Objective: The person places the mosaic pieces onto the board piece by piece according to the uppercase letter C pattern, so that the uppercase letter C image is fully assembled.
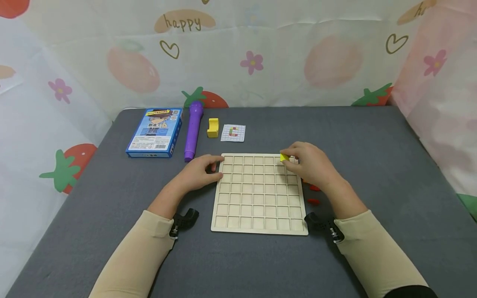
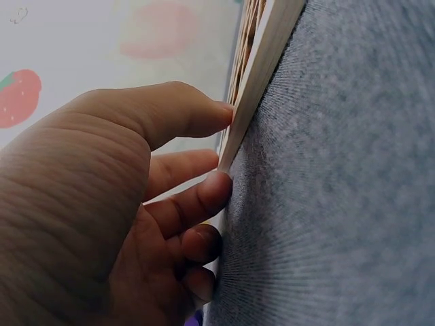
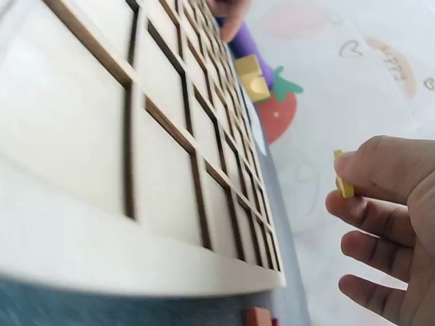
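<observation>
A pale wooden grid board (image 1: 258,193) lies on the grey table in front of me. My left hand (image 1: 203,170) rests against the board's left edge near its far corner, thumb and fingertips touching the board's rim (image 2: 234,132). My right hand (image 1: 307,163) hovers over the board's far right corner and pinches a small yellow block (image 1: 284,157) between thumb and forefinger; the same yellow block (image 3: 343,180) shows above the grid board (image 3: 156,149) in the right wrist view.
Beyond the board lie a blue card box (image 1: 154,132), a purple pen-like tube (image 1: 193,130), a yellow C-shaped block (image 1: 213,127) and a small pattern card (image 1: 233,133). Red pieces (image 1: 314,194) lie right of the board. Printed cloth walls surround the table (image 1: 372,136).
</observation>
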Demonstrator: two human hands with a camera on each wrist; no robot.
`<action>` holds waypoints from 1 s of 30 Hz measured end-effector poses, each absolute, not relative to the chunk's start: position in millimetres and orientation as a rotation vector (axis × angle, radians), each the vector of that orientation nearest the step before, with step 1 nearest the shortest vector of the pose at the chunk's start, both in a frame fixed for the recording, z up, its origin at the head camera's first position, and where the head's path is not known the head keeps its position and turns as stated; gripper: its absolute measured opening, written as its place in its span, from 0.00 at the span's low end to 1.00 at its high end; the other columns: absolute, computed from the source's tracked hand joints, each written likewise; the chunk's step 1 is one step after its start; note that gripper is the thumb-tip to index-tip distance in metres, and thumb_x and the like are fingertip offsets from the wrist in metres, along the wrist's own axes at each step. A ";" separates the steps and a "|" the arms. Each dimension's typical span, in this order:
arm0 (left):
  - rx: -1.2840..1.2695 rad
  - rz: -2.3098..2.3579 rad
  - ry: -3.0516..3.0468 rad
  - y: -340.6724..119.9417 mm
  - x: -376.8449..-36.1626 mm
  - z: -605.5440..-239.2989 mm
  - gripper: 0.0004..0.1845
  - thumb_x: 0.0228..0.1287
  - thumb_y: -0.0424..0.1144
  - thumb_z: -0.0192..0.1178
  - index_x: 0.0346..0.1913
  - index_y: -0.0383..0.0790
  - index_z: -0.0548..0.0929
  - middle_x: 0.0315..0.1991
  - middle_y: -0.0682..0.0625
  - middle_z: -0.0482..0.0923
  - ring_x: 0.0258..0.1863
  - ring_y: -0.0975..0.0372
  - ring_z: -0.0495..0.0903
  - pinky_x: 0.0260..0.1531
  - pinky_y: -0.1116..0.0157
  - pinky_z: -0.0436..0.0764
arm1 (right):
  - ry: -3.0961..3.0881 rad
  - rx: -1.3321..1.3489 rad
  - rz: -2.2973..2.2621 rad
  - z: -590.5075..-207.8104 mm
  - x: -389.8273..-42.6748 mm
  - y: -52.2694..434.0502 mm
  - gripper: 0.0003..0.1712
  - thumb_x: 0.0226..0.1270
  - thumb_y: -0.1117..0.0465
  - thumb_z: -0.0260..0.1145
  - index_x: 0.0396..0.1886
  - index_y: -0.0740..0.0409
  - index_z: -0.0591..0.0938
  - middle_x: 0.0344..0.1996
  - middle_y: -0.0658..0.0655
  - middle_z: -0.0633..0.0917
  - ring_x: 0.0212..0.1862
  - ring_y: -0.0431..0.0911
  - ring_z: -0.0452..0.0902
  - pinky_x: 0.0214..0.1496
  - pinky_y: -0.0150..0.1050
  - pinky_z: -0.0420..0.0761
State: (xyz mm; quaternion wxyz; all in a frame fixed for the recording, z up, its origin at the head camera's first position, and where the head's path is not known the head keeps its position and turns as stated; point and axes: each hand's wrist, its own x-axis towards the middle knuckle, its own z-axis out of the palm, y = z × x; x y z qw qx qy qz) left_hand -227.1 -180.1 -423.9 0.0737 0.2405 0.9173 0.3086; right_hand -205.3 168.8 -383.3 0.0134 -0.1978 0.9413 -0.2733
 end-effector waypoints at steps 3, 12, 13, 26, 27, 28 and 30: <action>0.722 0.926 2.755 -179.8 -226.8 -423.2 0.28 0.67 0.39 0.67 0.68 0.34 0.78 0.35 0.47 0.71 0.35 0.57 0.69 0.40 0.58 0.66 | 2.913 -0.662 -0.846 -387.3 -204.7 163.1 0.20 0.73 0.59 0.67 0.62 0.60 0.85 0.50 0.57 0.83 0.48 0.52 0.79 0.46 0.49 0.79; 0.724 0.927 2.761 -179.7 -225.6 -422.4 0.28 0.67 0.39 0.67 0.68 0.34 0.78 0.35 0.47 0.71 0.36 0.57 0.69 0.40 0.58 0.66 | 2.899 -0.776 -0.780 -400.9 -205.3 155.6 0.18 0.71 0.61 0.70 0.57 0.61 0.87 0.43 0.55 0.81 0.36 0.46 0.74 0.38 0.43 0.74; 0.724 0.926 2.762 -179.9 -225.8 -422.9 0.28 0.67 0.40 0.67 0.68 0.34 0.78 0.35 0.47 0.71 0.35 0.57 0.69 0.40 0.58 0.66 | 2.900 -0.790 -0.781 -401.6 -205.4 154.6 0.18 0.71 0.61 0.70 0.57 0.61 0.87 0.43 0.55 0.81 0.36 0.46 0.74 0.38 0.43 0.74; 0.710 0.920 2.765 -180.9 -226.3 -423.9 0.28 0.67 0.40 0.66 0.68 0.35 0.78 0.35 0.47 0.71 0.34 0.57 0.68 0.39 0.58 0.66 | 2.920 -0.863 -0.782 -420.0 -204.0 138.8 0.18 0.72 0.60 0.69 0.58 0.60 0.87 0.43 0.54 0.79 0.35 0.44 0.72 0.38 0.42 0.73; 0.711 0.919 2.765 -180.7 -226.4 -424.0 0.28 0.67 0.40 0.66 0.68 0.35 0.78 0.35 0.47 0.71 0.35 0.57 0.69 0.39 0.58 0.66 | 2.928 -0.867 -0.781 -421.4 -203.8 138.2 0.18 0.72 0.60 0.69 0.58 0.60 0.87 0.42 0.54 0.79 0.35 0.44 0.72 0.37 0.41 0.73; 0.715 0.920 2.765 -180.9 -226.8 -424.7 0.28 0.67 0.40 0.66 0.69 0.35 0.78 0.35 0.47 0.71 0.35 0.57 0.69 0.39 0.58 0.66 | 2.934 -0.865 -0.781 -422.6 -203.8 137.8 0.17 0.72 0.60 0.70 0.57 0.60 0.87 0.42 0.54 0.78 0.34 0.44 0.71 0.36 0.41 0.72; 0.722 0.927 2.763 -181.2 -226.9 -425.1 0.28 0.67 0.40 0.66 0.68 0.35 0.78 0.35 0.48 0.71 0.35 0.57 0.69 0.40 0.58 0.66 | 2.954 -0.855 -0.787 -423.9 -203.5 137.1 0.16 0.71 0.60 0.71 0.56 0.59 0.88 0.41 0.54 0.78 0.33 0.44 0.71 0.35 0.41 0.72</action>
